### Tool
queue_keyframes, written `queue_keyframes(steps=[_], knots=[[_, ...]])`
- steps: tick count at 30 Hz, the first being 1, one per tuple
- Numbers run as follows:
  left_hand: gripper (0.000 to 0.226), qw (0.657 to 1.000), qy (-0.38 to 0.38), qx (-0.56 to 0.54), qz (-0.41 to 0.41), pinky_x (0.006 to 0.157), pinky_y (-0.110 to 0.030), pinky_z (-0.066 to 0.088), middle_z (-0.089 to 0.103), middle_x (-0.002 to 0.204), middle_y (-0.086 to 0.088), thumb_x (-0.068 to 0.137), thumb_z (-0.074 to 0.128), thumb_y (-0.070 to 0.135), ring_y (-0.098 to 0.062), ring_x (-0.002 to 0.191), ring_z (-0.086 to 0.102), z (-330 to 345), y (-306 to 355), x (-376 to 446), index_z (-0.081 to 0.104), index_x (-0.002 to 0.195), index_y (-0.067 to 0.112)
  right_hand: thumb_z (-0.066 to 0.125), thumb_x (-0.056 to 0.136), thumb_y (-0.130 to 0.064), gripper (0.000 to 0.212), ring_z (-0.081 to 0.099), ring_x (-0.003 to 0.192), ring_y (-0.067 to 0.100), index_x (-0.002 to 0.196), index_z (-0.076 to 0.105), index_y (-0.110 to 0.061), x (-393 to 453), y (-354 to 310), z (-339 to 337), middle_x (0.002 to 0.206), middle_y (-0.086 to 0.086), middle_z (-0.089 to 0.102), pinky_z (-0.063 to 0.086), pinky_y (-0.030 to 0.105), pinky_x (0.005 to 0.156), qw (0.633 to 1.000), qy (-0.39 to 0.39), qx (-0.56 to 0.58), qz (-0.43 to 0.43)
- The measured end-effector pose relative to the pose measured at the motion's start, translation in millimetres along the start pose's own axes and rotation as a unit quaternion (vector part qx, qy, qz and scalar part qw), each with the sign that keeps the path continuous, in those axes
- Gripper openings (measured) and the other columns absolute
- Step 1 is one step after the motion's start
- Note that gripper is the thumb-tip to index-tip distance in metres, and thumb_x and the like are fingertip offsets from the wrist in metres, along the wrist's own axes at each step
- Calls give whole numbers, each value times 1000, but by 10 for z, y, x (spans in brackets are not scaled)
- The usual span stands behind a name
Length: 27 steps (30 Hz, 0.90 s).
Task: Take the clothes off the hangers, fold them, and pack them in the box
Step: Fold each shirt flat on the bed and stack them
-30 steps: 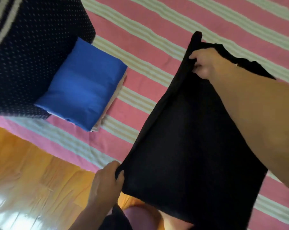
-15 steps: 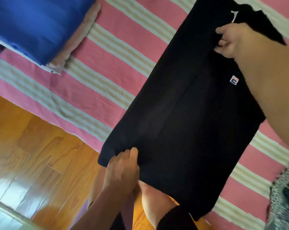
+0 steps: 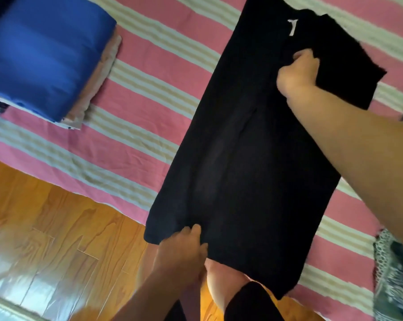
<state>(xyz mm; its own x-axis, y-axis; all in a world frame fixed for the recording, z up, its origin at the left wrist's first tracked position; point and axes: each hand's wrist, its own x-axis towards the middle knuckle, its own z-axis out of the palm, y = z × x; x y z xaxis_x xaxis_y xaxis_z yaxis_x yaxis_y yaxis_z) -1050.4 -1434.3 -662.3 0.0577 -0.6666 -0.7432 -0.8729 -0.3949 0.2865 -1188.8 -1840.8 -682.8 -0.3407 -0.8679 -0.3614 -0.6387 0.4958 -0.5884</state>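
A black shirt [image 3: 253, 163] lies lengthwise on the pink striped sheet [image 3: 149, 72], one side folded inward, its white neck label showing at the top. My left hand [image 3: 182, 249] pinches the hem at its lower left corner, which hangs over the sheet's edge. My right hand [image 3: 297, 72] grips the folded shoulder area near the collar. A pile of folded clothes with a blue garment [image 3: 45, 56] on top sits at the upper left. No hanger or box is in view.
The sheet's near edge meets a glossy wooden floor [image 3: 45, 239]. A black-and-white patterned cloth [image 3: 395, 276] lies at the right edge. My knees show below the shirt's hem.
The shirt has gone from held up in the air to lying flat on the sheet, and the right side has been folded over so the small chest logo is hidden.
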Motion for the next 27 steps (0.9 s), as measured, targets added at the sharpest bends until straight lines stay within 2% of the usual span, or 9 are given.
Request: queue_keyframes(steps=[4, 7, 10, 13, 16, 19, 20, 24, 27], knots=[[17, 990, 136, -40, -20, 85, -37, 57, 60, 108, 6, 101, 52, 33, -15, 96, 62, -401, -158, 150, 55, 116, 25, 56, 90, -12, 20, 66, 97, 25, 108, 51, -20, -532, 383, -72, 113, 11, 63, 58, 44, 91, 989, -130, 54, 36], [22, 975, 160, -97, -118, 80, -43, 58, 58, 107, -1, 97, 63, 31, -23, 95, 62, -581, -411, 396, 53, 112, 18, 54, 99, -12, 7, 66, 70, 14, 95, 56, -17, -877, 506, -70, 97, 9, 66, 62, 33, 75, 968, -117, 160, 157], [27, 976, 148, -80, -135, 72, -41, 56, 54, 99, 0, 95, 65, 39, -22, 87, 60, -560, -626, 468, 51, 104, 18, 56, 99, -27, 17, 72, 73, 14, 85, 61, -20, -1501, 869, 53, 87, 4, 73, 63, 41, 78, 961, -104, 152, 204], [22, 992, 92, -57, -66, 73, -41, 59, 61, 94, 3, 97, 60, 41, -19, 84, 65, -471, -814, 426, 60, 102, 19, 64, 94, -41, 17, 72, 76, 12, 90, 66, -25, -2347, 1317, 197, 76, -4, 74, 61, 42, 81, 954, -147, 111, 238], [26, 1000, -1, -14, -6, 75, -36, 57, 69, 91, 2, 100, 56, 41, -19, 84, 69, -665, -908, 548, 68, 101, 18, 71, 90, -36, 12, 63, 72, 7, 88, 62, -28, -3039, 1374, 308, 73, -8, 66, 51, 26, 72, 943, -213, 92, 240], [41, 979, -118, 144, 79, 74, -35, 53, 70, 90, -2, 101, 46, 55, -24, 86, 68, -1051, -887, 667, 67, 98, 19, 68, 92, -23, 33, 43, 63, 13, 69, 44, -28, -3311, 1320, 467, 62, -8, 44, 41, 32, 68, 951, -190, 37, 239], [43, 969, -123, 182, 113, 74, -35, 52, 68, 91, -4, 101, 44, 56, -27, 88, 67, -1261, -793, 746, 64, 99, 19, 67, 93, -22, 37, 42, 67, 14, 68, 40, -29, -3346, 1302, 507, 63, -8, 43, 40, 32, 70, 952, -163, 30, 256], [20, 938, 4, 209, 277, 74, -41, 49, 63, 102, -9, 104, 46, 28, -35, 93, 62, -2202, -142, 1432, 59, 109, 14, 64, 96, -28, 37, 47, 73, 13, 71, 38, -32, -3440, 1185, 595, 71, -11, 47, 40, 31, 70, 947, -108, 45, 300], [36, 852, 71, 305, 419, 88, -50, 50, 56, 122, -12, 97, 47, 6, -38, 110, 57, -2625, 646, 2157, 58, 130, 16, 63, 97, -30, 25, 57, 76, 15, 77, 49, -31, -3602, 1246, 617, 79, -5, 59, 44, 33, 68, 946, -84, 81, 304]])
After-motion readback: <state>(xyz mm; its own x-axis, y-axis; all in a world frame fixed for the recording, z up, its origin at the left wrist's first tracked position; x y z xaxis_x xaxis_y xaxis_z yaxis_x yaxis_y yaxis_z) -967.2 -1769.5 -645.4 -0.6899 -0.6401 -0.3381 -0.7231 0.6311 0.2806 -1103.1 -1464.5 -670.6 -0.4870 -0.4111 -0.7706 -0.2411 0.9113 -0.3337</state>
